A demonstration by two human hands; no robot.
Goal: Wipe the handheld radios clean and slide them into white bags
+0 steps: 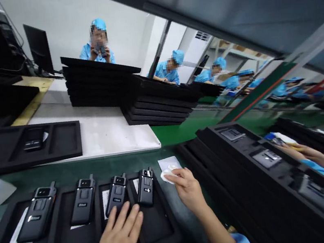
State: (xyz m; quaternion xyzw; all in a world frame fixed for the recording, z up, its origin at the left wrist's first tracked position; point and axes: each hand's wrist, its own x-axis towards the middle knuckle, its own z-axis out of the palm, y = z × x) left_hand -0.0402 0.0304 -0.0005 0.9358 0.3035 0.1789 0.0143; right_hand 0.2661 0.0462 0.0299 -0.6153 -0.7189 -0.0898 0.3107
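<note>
A black foam tray (155, 230) lies in front of me with several black handheld radios (83, 199) in its slots. My left hand (119, 240) rests flat on the tray, fingers stretched out, just below the third radio (116, 195). My right hand (187, 187) is pinched on a small white cloth (168, 174) beside the rightmost radio (146, 186). A white paper slip (169, 163) lies on the green mat just beyond the cloth.
Stacks of black trays (96, 82) stand on the white board (105, 135) ahead. Another tray (14, 148) holds a device at the left. More stacked trays (251, 173) rise at the right, where a co-worker's hand (297, 152) reaches. Other people in blue work behind.
</note>
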